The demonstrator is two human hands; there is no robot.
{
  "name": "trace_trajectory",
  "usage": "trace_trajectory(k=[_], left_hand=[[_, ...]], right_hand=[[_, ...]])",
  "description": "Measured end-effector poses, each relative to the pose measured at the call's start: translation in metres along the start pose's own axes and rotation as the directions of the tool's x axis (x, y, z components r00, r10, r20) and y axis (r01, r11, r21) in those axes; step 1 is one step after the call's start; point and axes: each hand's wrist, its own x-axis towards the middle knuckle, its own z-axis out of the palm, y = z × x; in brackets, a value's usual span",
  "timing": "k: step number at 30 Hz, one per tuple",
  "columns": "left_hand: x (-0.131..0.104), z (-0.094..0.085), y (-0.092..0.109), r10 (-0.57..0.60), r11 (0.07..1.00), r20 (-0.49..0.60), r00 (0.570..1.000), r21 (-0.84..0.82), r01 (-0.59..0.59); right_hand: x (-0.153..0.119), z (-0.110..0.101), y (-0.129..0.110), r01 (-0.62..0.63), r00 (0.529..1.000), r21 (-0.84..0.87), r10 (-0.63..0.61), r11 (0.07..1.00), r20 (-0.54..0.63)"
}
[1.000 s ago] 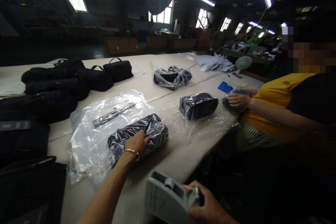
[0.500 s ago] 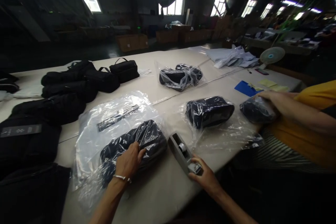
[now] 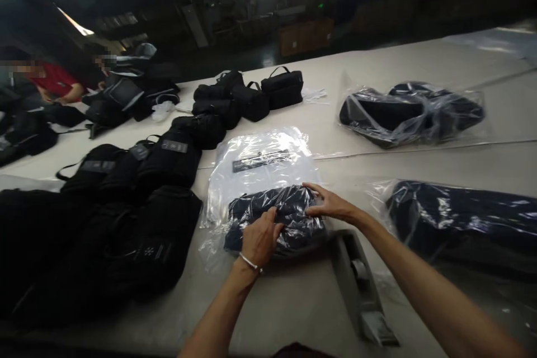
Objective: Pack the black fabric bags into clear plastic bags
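Observation:
A dark soft bag in clear plastic [image 3: 289, 229] lies on the table in front of me. My left hand [image 3: 260, 236] presses on its middle, fingers bent and close together on the plastic. At the bag's upper right corner, my right hand [image 3: 329, 202] touches the wrapping with index finger and thumb stretched apart. Whether a strip of tape is under the fingers cannot be made out. A grey tape dispenser [image 3: 350, 268] stands just right of the bag, below my right forearm. Flat clear plastic bags with a dark printed strip [image 3: 226, 184] lie behind and partly under the wrapped bag.
Several black bags [image 3: 168, 165] fill the table's left side, some with handles. Other plastic-wrapped bags lie at right: a near one [image 3: 465, 218] and a far bundle [image 3: 377, 114]. A person in a red top [image 3: 59, 81] works at the far left among more black bags.
My right hand has let go of the tape dispenser and moved onto the wrapped bag's right end. My left hand stays on the bag. The view has turned left.

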Motion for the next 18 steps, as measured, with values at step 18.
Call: trace_trajectory(k=[18], left_hand=[[-0.038,0.009,-0.087,0.534,0.766,-0.465,0.707,-0.089,-0.637]], right_hand=[[-0.088,0.101,-0.101,0.138,0.988,-0.570,-0.075,0.810,0.132]])
